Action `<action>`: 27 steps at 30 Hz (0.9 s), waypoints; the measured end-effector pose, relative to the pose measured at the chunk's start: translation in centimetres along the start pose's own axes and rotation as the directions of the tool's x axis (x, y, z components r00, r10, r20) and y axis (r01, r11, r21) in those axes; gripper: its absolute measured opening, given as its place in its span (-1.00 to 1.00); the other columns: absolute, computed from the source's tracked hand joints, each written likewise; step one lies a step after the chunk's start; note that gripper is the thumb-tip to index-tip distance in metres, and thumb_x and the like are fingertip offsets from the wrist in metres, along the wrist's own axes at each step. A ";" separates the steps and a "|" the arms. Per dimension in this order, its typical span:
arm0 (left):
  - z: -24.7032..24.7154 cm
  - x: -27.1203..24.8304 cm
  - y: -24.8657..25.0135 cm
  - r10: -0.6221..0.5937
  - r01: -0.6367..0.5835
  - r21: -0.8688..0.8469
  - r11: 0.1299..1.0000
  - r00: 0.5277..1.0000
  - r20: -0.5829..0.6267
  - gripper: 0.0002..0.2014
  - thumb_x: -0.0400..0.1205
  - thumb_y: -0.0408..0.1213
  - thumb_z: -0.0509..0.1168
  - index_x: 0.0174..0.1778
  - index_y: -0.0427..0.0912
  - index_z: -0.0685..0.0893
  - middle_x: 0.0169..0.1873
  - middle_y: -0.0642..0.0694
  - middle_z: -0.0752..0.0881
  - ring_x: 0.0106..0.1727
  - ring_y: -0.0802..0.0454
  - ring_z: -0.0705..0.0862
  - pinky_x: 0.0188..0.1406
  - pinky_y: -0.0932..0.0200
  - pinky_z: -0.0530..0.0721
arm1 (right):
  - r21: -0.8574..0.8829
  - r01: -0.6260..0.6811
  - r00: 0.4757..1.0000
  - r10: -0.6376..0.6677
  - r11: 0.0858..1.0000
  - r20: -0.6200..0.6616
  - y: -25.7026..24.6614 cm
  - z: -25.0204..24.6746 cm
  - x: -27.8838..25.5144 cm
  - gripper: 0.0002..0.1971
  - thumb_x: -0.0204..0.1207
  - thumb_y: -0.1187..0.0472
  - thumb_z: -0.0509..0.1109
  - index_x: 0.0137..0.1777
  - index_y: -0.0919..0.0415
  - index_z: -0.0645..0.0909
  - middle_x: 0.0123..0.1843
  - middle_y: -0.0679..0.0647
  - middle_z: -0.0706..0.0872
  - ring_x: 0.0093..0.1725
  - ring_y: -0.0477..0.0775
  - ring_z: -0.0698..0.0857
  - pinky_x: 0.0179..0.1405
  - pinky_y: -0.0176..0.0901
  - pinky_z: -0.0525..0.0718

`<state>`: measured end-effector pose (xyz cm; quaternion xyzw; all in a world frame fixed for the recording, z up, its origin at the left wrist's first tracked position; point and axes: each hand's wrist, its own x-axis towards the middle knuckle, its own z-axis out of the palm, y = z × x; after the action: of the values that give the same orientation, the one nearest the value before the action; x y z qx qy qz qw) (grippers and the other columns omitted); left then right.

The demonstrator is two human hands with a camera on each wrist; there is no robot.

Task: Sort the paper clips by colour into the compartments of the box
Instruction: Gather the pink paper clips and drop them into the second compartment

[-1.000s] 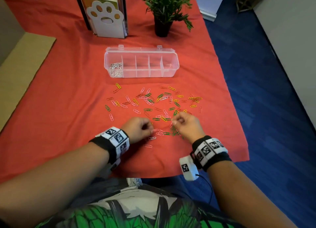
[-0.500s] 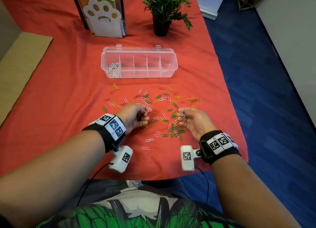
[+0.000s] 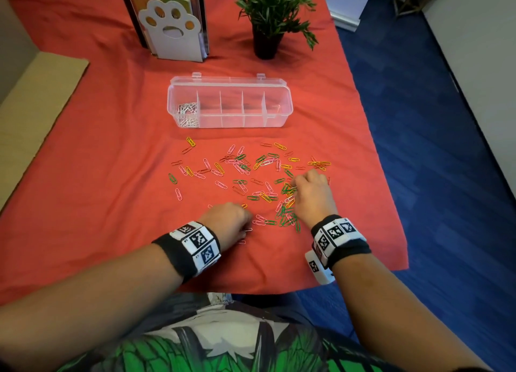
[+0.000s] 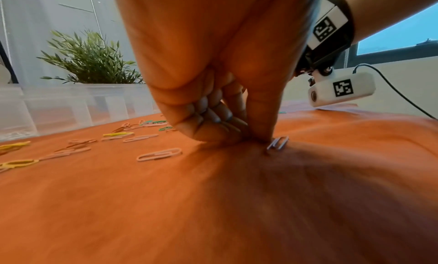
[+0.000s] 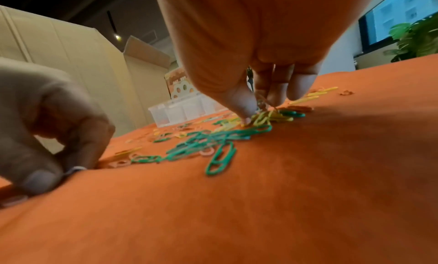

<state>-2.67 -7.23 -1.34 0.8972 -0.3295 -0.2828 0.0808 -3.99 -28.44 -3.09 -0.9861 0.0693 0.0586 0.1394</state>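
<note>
A clear box with several compartments lies on the red cloth; its leftmost one holds white paper clips. Pink, green, yellow and red clips are scattered in front of it. My left hand is down on the cloth, fingers curled, and its thumb and forefinger pinch a white clip that is tipped up at one end. My right hand reaches into a clump of green and yellow clips. Its fingertips pinch a thin pale clip there. My left hand also shows at the left of the right wrist view.
A potted plant and a paw-shaped book stand stand behind the box. Cardboard lies at the left. The cloth's near edge is close behind my wrists, and blue floor lies to the right.
Both hands have dropped from a raised position onto the cloth. The left moved back towards the near edge onto a white clip; the right moved forward and right into the green and yellow clump.
</note>
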 end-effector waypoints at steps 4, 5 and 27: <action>0.2 0.1 0.1 0.031 -0.033 -0.051 0.998 0.999 -0.040 -0.82 0.54 -0.28 0.20 0.00 -0.12 0.64 0.02 -0.16 0.73 0.12 -0.17 0.65 0.01 0.08 0.56 | 0.102 -0.030 0.999 0.028 0.994 0.024 0.3 -0.3 0.7 -0.87 0.42 0.36 0.30 -0.07 0.27 0.62 -0.02 0.24 0.59 0.08 0.30 0.55 0.00 0.03 0.56; 0.1 0.2 -0.1 0.009 -0.016 -0.115 0.993 0.998 -0.058 -0.82 0.53 -0.30 0.21 0.00 -0.12 0.65 -0.01 -0.16 0.74 0.09 -0.16 0.66 0.00 0.11 0.55 | 0.165 -0.064 0.998 0.061 0.984 0.024 0.4 -0.6 0.9 -0.93 0.44 0.32 0.31 -0.12 0.26 0.61 -0.06 0.21 0.60 0.06 0.27 0.57 -0.02 0.00 0.54; -5.2 7.8 -0.2 -0.308 0.145 -0.499 0.854 0.915 -0.261 -0.81 0.58 -0.19 0.27 -0.01 -0.13 0.75 -0.11 -0.22 0.71 -0.07 -0.15 0.64 -0.04 0.11 0.53 | 0.146 -0.076 0.984 0.050 0.986 0.172 -0.2 -1.0 0.4 -0.86 0.45 0.31 0.27 -0.07 0.24 0.65 -0.11 0.12 0.45 -0.05 0.24 0.60 -0.03 -0.07 0.61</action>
<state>5.24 -12.28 -0.67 0.9179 -0.1233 -0.2069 0.3154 -3.46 -28.55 -2.10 -0.9615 0.0930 0.1402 0.2175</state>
